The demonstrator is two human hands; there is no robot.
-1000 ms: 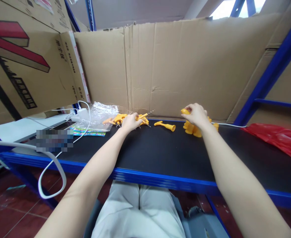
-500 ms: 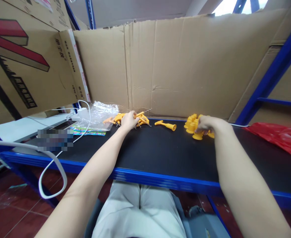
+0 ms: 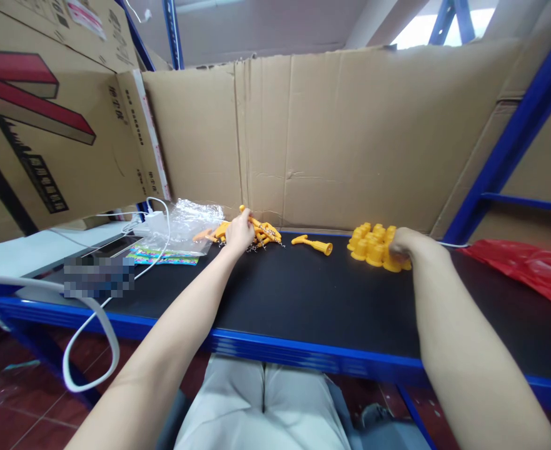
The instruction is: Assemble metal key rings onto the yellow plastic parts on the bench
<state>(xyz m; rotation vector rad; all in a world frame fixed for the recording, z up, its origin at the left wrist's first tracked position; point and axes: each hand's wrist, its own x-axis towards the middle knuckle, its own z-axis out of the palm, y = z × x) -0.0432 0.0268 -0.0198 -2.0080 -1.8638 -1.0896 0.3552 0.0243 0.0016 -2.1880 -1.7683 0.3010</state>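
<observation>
My left hand is closed on a yellow plastic handle, whose rounded end sticks up above the fingers. Under and around that hand lies a heap of similar yellow handles with thin, spiral metal parts. My right hand is bent down at the right side of a cluster of flared yellow plastic sleeves. Its fingers are curled against them, and the fingertips are hidden, so what they hold does not show. Between the hands, a handle joined to a sleeve lies alone on the black shelf top.
Clear plastic bags and a white charger with cables lie at the left. A large carton overhangs that side. Cardboard walls the back. A red plastic bag is at the right, near a blue post.
My right hand has shifted slightly right, from over the sleeves to their right side, exposing more of the cluster. The handle in my left hand now points upward. The view has tilted slightly.
</observation>
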